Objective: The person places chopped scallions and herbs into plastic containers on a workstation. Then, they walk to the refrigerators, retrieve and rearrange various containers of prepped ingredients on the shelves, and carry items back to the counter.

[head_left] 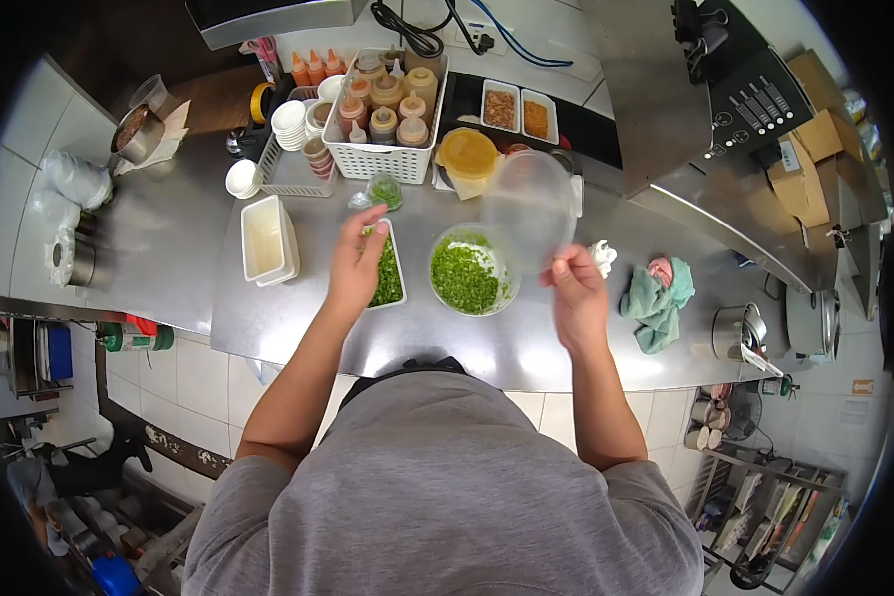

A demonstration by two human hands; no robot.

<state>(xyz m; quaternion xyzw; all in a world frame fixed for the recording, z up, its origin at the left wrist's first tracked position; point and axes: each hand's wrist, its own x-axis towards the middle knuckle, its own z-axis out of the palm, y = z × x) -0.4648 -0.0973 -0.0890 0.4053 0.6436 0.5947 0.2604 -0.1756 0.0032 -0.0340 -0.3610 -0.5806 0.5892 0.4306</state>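
Note:
My right hand [578, 293] pinches the edge of a round translucent lid [528, 209], which is tilted up and slightly blurred. Just left of the lid stands a round tub [515, 288] with chopped green onions [464, 278] inside. My left hand [356, 260] is raised with its fingers apart, over the left side of a white rectangular container [399, 295] that also holds chopped greens [386, 275]. Nothing shows in that hand. Behind it sits a small clear cup of greens [384, 192].
A white basket of squeeze bottles [382, 109] stands at the back. White rectangular tubs [268, 238] are at left. Green cloths [656, 298] and a crumpled white tissue [602, 258] lie at right. A yellow-lidded container [467, 154] and two filled trays [520, 109] are behind.

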